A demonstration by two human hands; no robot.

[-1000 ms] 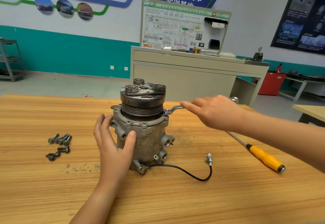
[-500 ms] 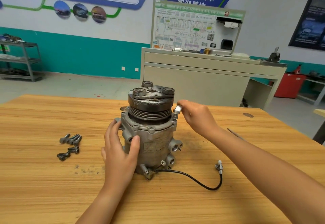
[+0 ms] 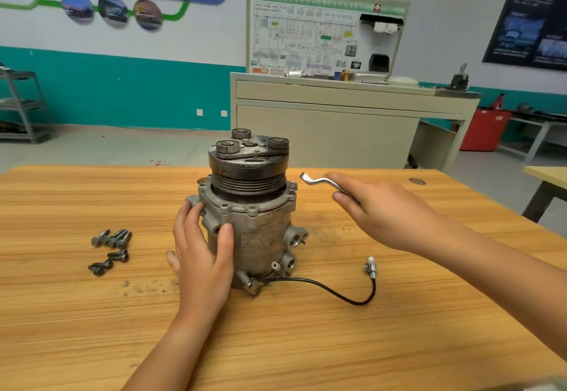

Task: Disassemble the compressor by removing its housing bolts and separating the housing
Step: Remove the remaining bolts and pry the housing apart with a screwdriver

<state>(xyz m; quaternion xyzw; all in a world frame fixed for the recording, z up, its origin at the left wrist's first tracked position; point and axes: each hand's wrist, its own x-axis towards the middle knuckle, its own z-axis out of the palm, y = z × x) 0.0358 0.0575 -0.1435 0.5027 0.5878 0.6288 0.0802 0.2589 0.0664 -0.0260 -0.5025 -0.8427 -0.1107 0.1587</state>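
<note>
The grey compressor stands upright on the wooden table, its dark pulley and clutch plate on top. My left hand wraps its left side, thumb on the front of the housing, fingers reaching the flange. My right hand holds a bent silver wrench in the air just right of the pulley, its tip clear of the flange. Several removed dark bolts lie on the table to the left. A black cable with a connector trails from the compressor's base to the right.
Dark grit is scattered on the table in front of and behind the compressor. A beige training bench with a wiring panel stands behind the table. A metal shelf is at far left, a red bin at right.
My right hand has drawn back to the right from the flange bolt, lifting the wrench clear. The view has shifted, so the yellow-handled screwdriver is out of sight. My left hand stays on the housing.
</note>
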